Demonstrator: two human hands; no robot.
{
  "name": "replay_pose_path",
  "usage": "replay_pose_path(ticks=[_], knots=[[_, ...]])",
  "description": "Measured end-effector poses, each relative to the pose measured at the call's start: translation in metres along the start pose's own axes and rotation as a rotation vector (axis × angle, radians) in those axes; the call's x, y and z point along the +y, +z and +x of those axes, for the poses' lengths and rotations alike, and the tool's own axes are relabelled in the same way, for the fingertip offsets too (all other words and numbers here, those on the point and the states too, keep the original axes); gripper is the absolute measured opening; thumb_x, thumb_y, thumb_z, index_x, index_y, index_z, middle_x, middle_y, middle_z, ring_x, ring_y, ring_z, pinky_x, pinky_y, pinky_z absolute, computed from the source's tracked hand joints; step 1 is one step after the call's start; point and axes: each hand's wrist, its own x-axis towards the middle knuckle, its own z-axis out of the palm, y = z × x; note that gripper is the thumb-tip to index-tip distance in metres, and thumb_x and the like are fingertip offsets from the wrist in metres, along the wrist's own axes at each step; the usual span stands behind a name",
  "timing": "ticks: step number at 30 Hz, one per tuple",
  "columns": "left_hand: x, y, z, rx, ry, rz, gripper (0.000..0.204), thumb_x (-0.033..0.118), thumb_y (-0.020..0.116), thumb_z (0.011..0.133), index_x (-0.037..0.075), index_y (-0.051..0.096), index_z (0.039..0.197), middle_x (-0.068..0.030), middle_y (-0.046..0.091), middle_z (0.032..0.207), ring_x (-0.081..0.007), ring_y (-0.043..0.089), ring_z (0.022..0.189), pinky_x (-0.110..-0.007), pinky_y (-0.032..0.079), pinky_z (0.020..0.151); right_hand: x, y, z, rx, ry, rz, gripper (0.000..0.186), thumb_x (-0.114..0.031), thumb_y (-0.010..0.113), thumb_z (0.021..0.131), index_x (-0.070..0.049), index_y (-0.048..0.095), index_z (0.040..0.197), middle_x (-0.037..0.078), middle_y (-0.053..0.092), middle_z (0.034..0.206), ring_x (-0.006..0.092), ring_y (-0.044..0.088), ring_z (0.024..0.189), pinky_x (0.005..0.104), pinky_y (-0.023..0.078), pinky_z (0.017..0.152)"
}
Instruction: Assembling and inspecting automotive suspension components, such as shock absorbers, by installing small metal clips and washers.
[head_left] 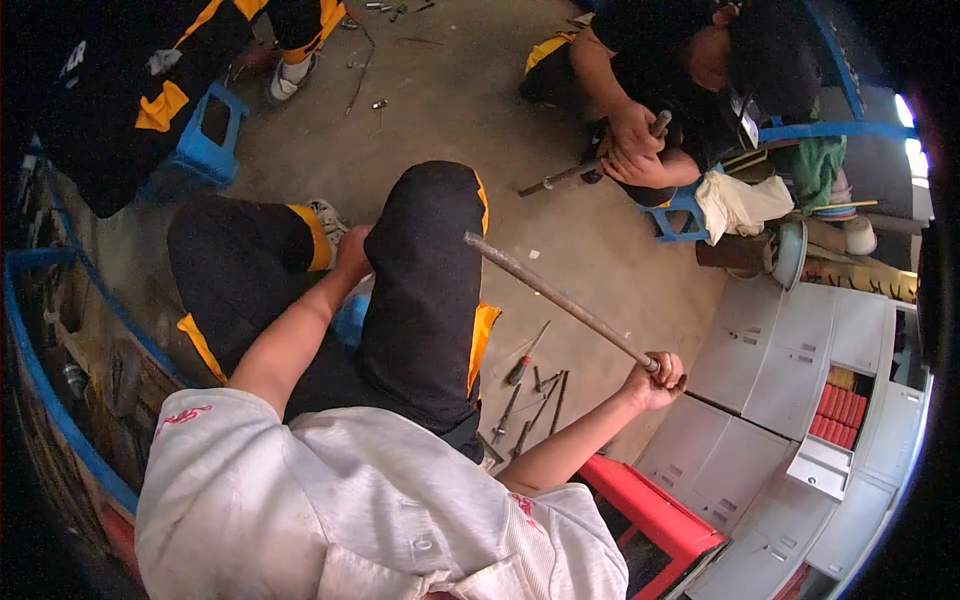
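Note:
My right hand [655, 380] is closed round one end of a long, dull metal rod [565, 303]. The rod slants up to the left, and its far end is close beside my raised right knee [425, 230]. Down between my legs is my left hand [352, 255], partly behind that knee; its fingers are hidden. On the floor below the rod lie a screwdriver [518, 371] with a red handle and several slim metal tools [508, 412], some with sockets or T-shaped ends.
A co-worker [640, 150] at the upper right holds another metal rod [560, 180]. Another person sits near a blue stool [215, 135] at the upper left. Grey cabinets [745, 345] stand at the right, with a red metal frame [660, 515] near my right elbow. Small metal parts [379, 104] lie farther off.

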Motion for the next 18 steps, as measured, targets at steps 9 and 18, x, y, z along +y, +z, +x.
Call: replay_pose_path(ticks=[9, 18], knots=[[-0.071, -0.01, 0.011, 0.106, 0.313, 0.123, 0.032, 0.029, 0.064, 0.079, 0.001, 0.067, 0.095, -0.0194, 0.067, 0.092, -0.0405, 0.063, 0.089, -0.044, 0.049, 0.075, -0.014, 0.029, -0.011, -0.107, -0.079, -0.176, 0.031, -0.014, 0.056, 0.077, -0.016, 0.033, 0.057, -0.004, 0.034, 0.049, 0.0077, 0.031, 0.042, 0.0235, 0.026, 0.044], [-0.039, -0.006, 0.004, -0.07, 0.092, 0.456, 0.031, 0.028, 0.064, 0.08, 0.001, 0.067, 0.095, -0.0191, 0.067, 0.092, -0.0401, 0.064, 0.089, -0.044, 0.049, 0.075, 0.051, -0.094, -0.021, 0.386, -0.639, -1.671, 0.016, -0.013, 0.064, 0.081, -0.003, 0.057, 0.071, 0.004, 0.054, 0.062, 0.0117, 0.05, 0.057, 0.0283, 0.04, 0.053]])
